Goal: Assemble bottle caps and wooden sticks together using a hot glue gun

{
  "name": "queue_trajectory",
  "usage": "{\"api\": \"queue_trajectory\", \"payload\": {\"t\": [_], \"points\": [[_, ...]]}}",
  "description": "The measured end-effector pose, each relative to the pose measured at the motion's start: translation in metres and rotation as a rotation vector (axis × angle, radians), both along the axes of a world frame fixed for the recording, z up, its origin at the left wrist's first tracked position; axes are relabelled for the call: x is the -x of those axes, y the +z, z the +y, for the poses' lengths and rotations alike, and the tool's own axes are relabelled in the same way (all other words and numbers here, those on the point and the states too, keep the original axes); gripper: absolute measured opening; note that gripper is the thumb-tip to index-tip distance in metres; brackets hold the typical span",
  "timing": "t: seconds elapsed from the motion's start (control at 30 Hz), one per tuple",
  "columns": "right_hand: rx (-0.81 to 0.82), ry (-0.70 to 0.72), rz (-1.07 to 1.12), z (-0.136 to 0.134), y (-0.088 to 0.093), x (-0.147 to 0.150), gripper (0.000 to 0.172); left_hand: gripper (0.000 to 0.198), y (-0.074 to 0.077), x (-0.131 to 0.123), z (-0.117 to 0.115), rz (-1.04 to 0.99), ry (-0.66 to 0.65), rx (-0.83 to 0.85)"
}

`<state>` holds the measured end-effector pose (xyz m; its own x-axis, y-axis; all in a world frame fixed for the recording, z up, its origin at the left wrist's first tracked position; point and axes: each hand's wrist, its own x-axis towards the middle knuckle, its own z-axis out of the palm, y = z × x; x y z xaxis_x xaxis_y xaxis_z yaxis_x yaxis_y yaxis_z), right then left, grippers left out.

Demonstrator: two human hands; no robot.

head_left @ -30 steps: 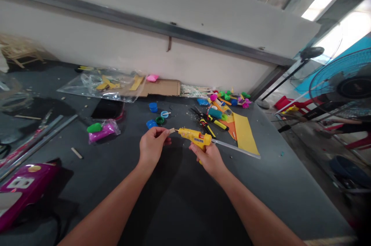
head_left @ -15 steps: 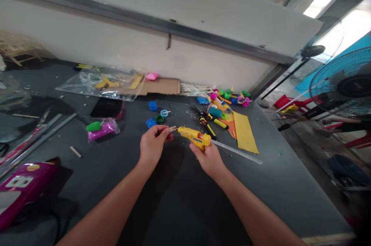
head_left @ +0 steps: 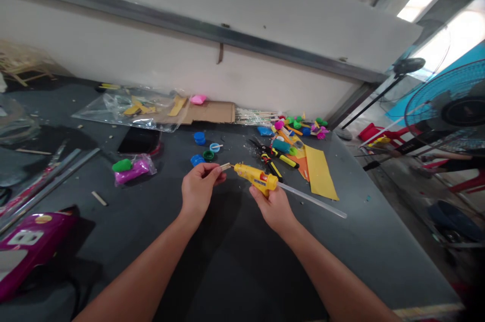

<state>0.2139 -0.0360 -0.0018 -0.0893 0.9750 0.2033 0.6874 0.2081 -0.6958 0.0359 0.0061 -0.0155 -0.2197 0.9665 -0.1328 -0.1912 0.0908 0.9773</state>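
Between its fingertips my left hand [head_left: 199, 188] pinches a small wooden stick piece [head_left: 225, 166] that points right. My right hand [head_left: 275, 205] is wrapped round the handle of a yellow glue gun [head_left: 252, 175]. The gun's nozzle points left, close to the end of the wooden piece; whether they touch is too small to tell. A long clear glue stick [head_left: 314, 200] sticks out of the back of the gun. Just beyond my left hand are blue caps [head_left: 199, 138] and a green cap [head_left: 208, 155].
Pliers [head_left: 271, 166], a yellow sheet [head_left: 321, 173] and coloured clay pieces lie right of centre. A dark phone [head_left: 139, 140], a purple clay bag [head_left: 132, 170], metal strips and a purple tool [head_left: 36, 246] lie left. A wall panel borders the table's back.
My right hand and the glue gun have shifted slightly right. The wooden piece shows more clearly, with a slightly wider gap towards the nozzle. My left hand has moved slightly left.
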Motion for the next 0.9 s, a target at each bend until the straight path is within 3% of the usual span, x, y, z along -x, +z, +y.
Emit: {"api": "queue_trajectory", "payload": {"t": [0.9], "points": [[-0.003, 0.004, -0.035, -0.0012, -0.0011, 0.0005, 0.029, 0.017, 0.0016, -0.0011, -0.0006, -0.002, 0.014, -0.013]]}}
